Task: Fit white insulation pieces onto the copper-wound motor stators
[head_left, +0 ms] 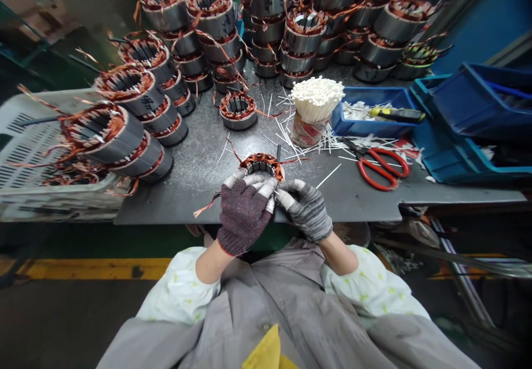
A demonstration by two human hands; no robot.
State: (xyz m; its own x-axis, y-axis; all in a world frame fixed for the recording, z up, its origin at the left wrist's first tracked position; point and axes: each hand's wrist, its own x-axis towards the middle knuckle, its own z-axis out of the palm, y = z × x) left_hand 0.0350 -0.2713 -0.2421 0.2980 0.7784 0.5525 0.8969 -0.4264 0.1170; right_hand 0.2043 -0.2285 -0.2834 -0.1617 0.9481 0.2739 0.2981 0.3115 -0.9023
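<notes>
A motor stator (262,164) with copper windings lies at the near edge of the grey table, loose wire ends sticking out on both sides. My left hand (246,208), in a dark maroon glove with white-wrapped fingertips, is closed over the stator's near side and hides much of it. My right hand (306,205), in a grey glove with white-wrapped fingertips, pinches at the stator's right side. Whatever is between those fingertips is too small to make out. Just beyond stands a second small stator (238,111).
Stacked stators (302,42) line the back and left. A cup of white sticks (310,125) stands right of centre, with loose sticks around it. Red-handled scissors (381,169) lie near a small blue bin (376,127). Larger blue bins (477,103) are far right, a white basket (25,136) left.
</notes>
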